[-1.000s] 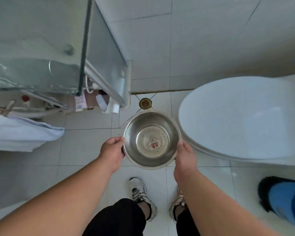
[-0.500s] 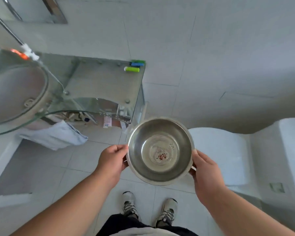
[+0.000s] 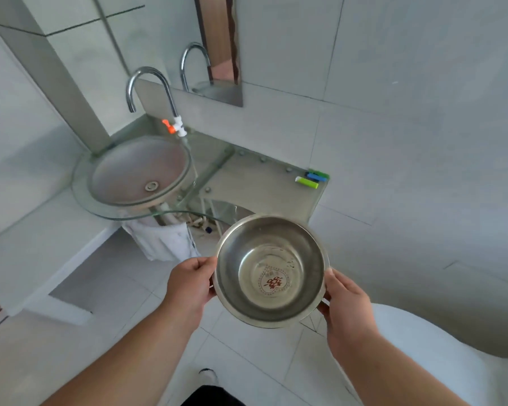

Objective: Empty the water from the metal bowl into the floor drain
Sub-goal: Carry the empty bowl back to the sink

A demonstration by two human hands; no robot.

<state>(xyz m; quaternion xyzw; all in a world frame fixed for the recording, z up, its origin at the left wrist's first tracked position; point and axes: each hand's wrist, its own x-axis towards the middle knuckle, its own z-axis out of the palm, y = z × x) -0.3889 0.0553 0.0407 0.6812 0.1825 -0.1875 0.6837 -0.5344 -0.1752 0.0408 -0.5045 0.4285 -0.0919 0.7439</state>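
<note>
Gripping the metal bowl (image 3: 270, 271) at opposite sides of its rim: left hand (image 3: 189, 284) closed on the left edge, right hand (image 3: 345, 301) closed on the right edge. Bowl held in the air above the tiled floor (image 3: 247, 344), mouth up, roughly level. Red printed emblem visible on the inside bottom; whether water remains cannot be told. Glass basin (image 3: 135, 174) with curved faucet (image 3: 150, 89) sits up-left of the bowl, well apart. White cloth (image 3: 162, 241) hangs below the basin. White toilet (image 3: 428, 358) at lower right, near the right forearm.
</note>
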